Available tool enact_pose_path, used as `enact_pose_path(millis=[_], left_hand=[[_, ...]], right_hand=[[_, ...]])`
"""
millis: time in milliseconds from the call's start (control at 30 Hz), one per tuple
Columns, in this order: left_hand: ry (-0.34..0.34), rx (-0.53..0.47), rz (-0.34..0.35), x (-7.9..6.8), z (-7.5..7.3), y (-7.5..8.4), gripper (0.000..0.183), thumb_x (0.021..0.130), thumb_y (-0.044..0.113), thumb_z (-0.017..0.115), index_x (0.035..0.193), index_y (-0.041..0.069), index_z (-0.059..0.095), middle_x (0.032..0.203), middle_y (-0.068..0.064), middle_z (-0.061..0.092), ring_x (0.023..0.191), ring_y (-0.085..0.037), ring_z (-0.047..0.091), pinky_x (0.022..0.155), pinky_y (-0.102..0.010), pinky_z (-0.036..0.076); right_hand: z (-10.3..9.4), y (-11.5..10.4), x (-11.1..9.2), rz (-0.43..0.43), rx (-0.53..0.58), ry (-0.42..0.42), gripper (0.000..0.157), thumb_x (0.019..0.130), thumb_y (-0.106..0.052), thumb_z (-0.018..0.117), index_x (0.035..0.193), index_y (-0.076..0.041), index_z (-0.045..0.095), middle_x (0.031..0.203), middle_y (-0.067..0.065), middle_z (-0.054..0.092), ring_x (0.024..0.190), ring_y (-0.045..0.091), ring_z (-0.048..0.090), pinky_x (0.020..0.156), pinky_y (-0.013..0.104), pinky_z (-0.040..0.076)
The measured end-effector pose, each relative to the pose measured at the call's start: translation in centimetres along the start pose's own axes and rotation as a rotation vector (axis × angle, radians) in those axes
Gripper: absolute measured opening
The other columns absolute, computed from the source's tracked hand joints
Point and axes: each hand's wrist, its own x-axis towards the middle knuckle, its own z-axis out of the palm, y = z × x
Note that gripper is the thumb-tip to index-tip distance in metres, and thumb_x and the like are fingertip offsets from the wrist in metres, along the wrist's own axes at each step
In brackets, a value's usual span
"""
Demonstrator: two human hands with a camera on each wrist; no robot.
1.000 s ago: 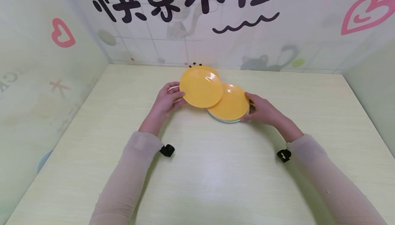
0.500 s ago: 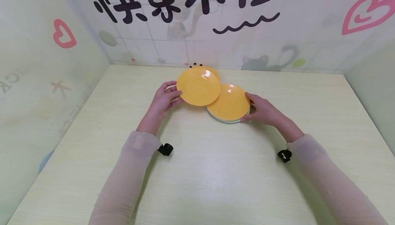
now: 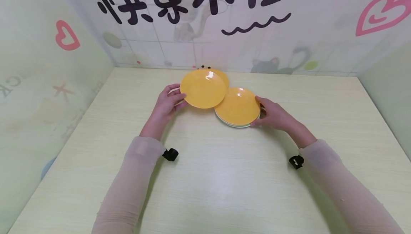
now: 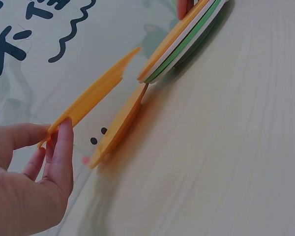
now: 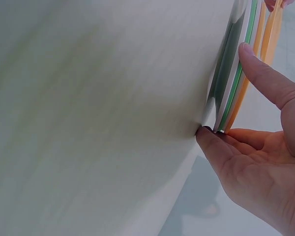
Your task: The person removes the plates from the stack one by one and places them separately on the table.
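My left hand [image 3: 167, 102] pinches a yellow plate [image 3: 202, 89] by its left edge, between thumb and fingers. In the left wrist view this plate [image 4: 91, 96] is tilted and raised above a second yellow plate [image 4: 119, 129], which lies low at the back; the head view shows only a strip of that second plate [image 3: 224, 77]. To the right is a stack of plates [image 3: 239, 107], yellow on top with white and green ones beneath. My right hand [image 3: 273, 114] grips the stack's right edge, its thumb against the rims in the right wrist view.
The pale wooden table [image 3: 218, 177] meets a printed back wall [image 3: 231, 52] just behind the plates. Side walls [image 3: 35, 95] rise at left and right. A black wrist device [image 3: 170, 154] sits at each cuff.
My left hand has drawn its yellow plate a little to the left, uncovering more of the stack's top plate. The right hand and the stack have hardly moved.
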Motion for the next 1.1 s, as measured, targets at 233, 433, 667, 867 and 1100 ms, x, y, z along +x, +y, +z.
enact_pose_path(millis=[233,433,667,867,1100], left_hand=[[0.016,-0.005,-0.002,0.06,-0.31,-0.13,0.038,0.096,0.0,0.061,0.127,0.016,0.047,0.111,0.001,0.06,0.085,-0.008,0.068,0.082,-0.024,0.062],[0.033,-0.014,-0.001,0.01,-0.61,-0.17,0.04,0.096,0.0,0.06,0.129,0.015,0.046,0.11,0.001,0.059,0.083,-0.007,0.067,0.078,-0.022,0.062],[0.053,-0.035,0.01,0.01,-0.81,-0.25,0.038,0.096,-0.001,0.06,0.127,0.016,0.046,0.11,0.001,0.059,0.081,-0.007,0.067,0.074,-0.021,0.062],[0.069,-0.046,0.021,-0.05,-0.85,-0.42,0.039,0.096,-0.001,0.059,0.128,0.016,0.045,0.11,0.002,0.058,0.082,-0.007,0.067,0.07,-0.019,0.062],[0.077,-0.08,0.021,-0.15,-1.04,-0.42,0.04,0.096,-0.003,0.058,0.128,0.016,0.043,0.11,0.002,0.054,0.086,-0.009,0.065,0.074,-0.02,0.062]], right_hand=[[0.0,-0.01,0.01,0.003,-0.002,-0.002,0.102,0.085,-0.019,0.08,0.155,0.009,0.012,0.163,0.027,0.019,0.149,0.043,0.026,0.123,0.055,0.027],[-0.01,-0.05,-0.03,0.004,-0.001,-0.004,0.102,0.085,-0.019,0.08,0.155,0.009,0.012,0.163,0.027,0.019,0.149,0.043,0.027,0.123,0.055,0.027],[0.0,-0.06,-0.03,0.012,0.0,-0.004,0.101,0.085,-0.019,0.08,0.156,0.008,0.012,0.163,0.026,0.018,0.149,0.043,0.026,0.123,0.055,0.027],[0.01,0.03,0.01,0.006,-0.003,-0.004,0.102,0.085,-0.02,0.08,0.156,0.008,0.012,0.163,0.026,0.019,0.149,0.042,0.027,0.123,0.055,0.027],[-0.01,0.11,0.08,0.004,-0.005,-0.008,0.102,0.085,-0.021,0.08,0.156,0.008,0.012,0.163,0.026,0.019,0.149,0.043,0.027,0.123,0.055,0.028]])
